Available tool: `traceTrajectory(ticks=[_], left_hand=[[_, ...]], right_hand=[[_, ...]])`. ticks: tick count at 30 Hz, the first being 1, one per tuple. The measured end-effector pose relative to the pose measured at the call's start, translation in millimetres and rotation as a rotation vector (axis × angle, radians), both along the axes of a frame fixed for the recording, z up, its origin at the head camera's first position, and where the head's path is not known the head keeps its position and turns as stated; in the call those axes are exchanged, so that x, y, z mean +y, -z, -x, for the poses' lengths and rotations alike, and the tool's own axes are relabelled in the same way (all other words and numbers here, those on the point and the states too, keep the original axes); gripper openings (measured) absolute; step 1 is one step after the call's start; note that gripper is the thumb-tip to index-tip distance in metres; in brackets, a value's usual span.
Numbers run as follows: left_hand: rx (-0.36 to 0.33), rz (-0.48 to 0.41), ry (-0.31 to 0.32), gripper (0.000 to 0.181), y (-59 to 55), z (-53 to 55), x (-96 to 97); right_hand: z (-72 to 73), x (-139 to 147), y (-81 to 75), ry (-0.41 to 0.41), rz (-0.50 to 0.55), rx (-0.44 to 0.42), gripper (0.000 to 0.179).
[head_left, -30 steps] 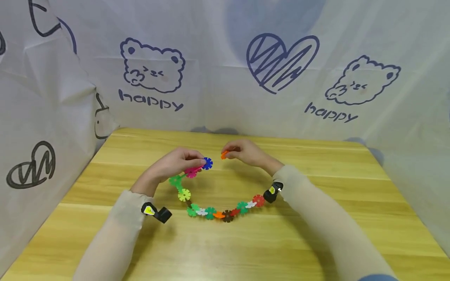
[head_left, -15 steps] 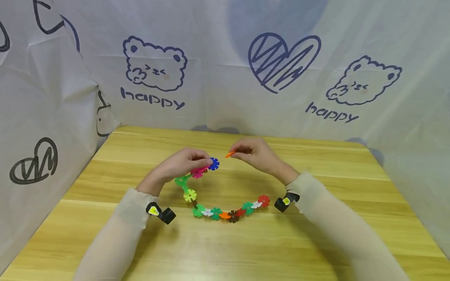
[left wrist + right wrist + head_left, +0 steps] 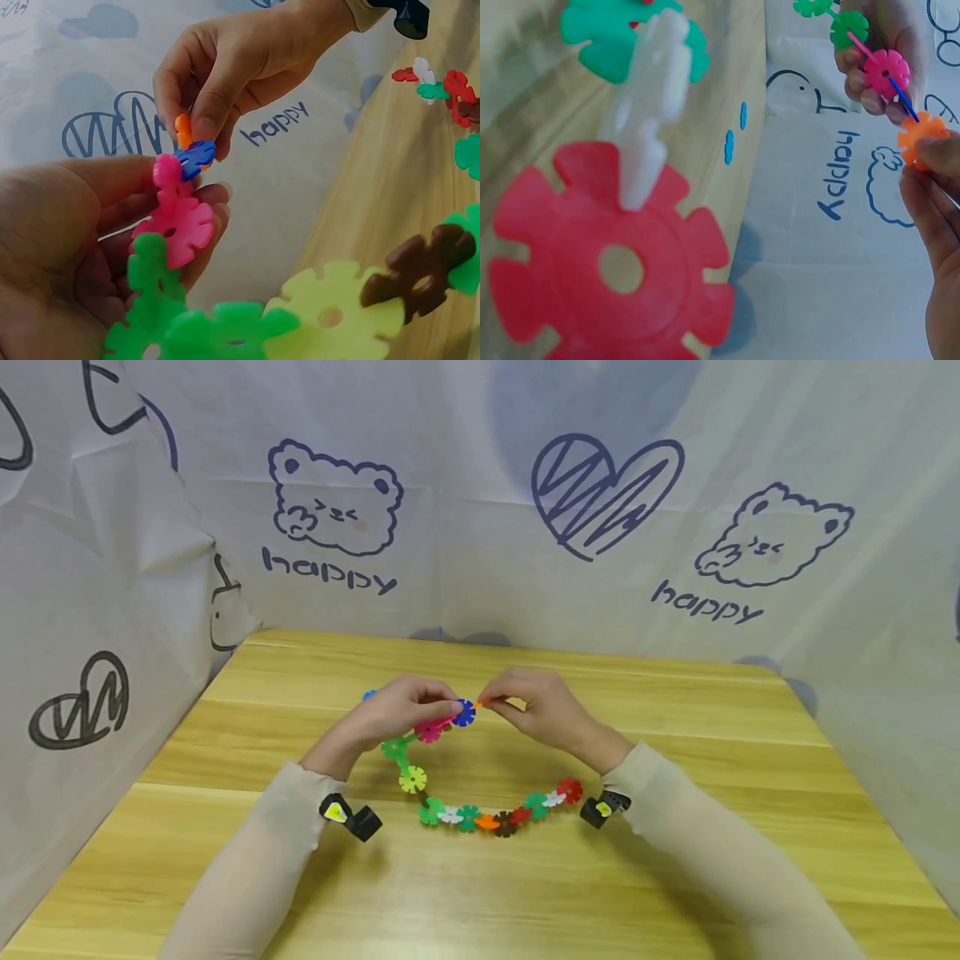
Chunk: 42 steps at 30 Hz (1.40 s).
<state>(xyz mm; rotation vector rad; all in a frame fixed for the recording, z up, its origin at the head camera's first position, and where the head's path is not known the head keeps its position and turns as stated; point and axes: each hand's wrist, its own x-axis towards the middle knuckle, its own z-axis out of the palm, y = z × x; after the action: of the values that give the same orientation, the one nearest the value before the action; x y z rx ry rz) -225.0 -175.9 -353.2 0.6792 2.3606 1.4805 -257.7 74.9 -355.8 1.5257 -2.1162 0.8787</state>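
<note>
A chain of colourful notched plastic discs (image 3: 468,817) curves across the wooden table from my left hand (image 3: 401,708) round to a red disc (image 3: 570,791) at its free right end. My left hand pinches the chain's far end, where a pink disc (image 3: 178,234) joins a dark blue disc (image 3: 467,715). Between thumb and fingers, my right hand (image 3: 538,700) pinches an orange disc (image 3: 913,135). Its edge meets the rim of the blue disc, the two set crosswise. How deep the slots engage I cannot tell.
Two light blue discs (image 3: 729,147) lie on the table (image 3: 480,893); in the head view part of one light blue disc (image 3: 368,695) shows behind my left hand. A white sheet (image 3: 465,568) with drawn bears and hearts hangs behind the table and along its sides.
My right hand first drew slightly away and turned the orange disc edge-on, then brought it left against the blue disc. My left hand still holds the chain end; the view has shifted slightly.
</note>
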Motion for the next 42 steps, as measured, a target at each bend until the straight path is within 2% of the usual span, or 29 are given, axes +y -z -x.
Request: traceTrajectory(ticks=[6, 13, 22, 25, 29, 33, 36, 38, 42], left_hand=[[-0.013, -0.016, -0.058, 0.021, 1.6, -1.6, 5.8], [-0.037, -0.031, -0.132, 0.02, 4.8, -4.2, 13.8], [-0.079, 0.005, -0.055, 0.025, 12.2, -5.3, -2.8], [-0.085, 0.001, -0.065, 0.036, 14.9, 1.7, -11.8], [-0.06, 0.028, -0.175, 0.041, 18.3, 14.5, -25.8], [0.017, 0.163, -0.272, 0.031, 25.6, 25.3, -34.0], [0.087, 0.287, -0.297, 0.028, 35.9, 33.9, -33.9], [0.108, 0.356, -0.302, 0.03, 42.4, 38.7, -31.1], [0.099, 0.39, -0.295, 0.033, 47.4, 42.8, -23.3]], right_hand=[[-5.7, 1, 3.5, 0.007, 0.044, 0.082, 0.013], [-8.7, -3, 12.6, 0.002, 0.042, 0.2, 0.012], [-5.7, -12, 19.8, -0.06, -0.001, 0.155, 0.009], [-6.5, -12, 19.6, -0.056, 0.015, 0.128, 0.012], [-7.0, -7, 19.9, -0.041, 0.037, 0.036, 0.014], [-7.4, 0, 23.4, -0.014, 0.068, -0.128, 0.015], [-7.9, 4, 26.8, 0.024, 0.095, -0.232, 0.015], [-8.4, 6, 28.8, 0.045, 0.105, -0.273, 0.015], [-10.3, 9, 30.9, 0.062, 0.123, -0.305, 0.013]])
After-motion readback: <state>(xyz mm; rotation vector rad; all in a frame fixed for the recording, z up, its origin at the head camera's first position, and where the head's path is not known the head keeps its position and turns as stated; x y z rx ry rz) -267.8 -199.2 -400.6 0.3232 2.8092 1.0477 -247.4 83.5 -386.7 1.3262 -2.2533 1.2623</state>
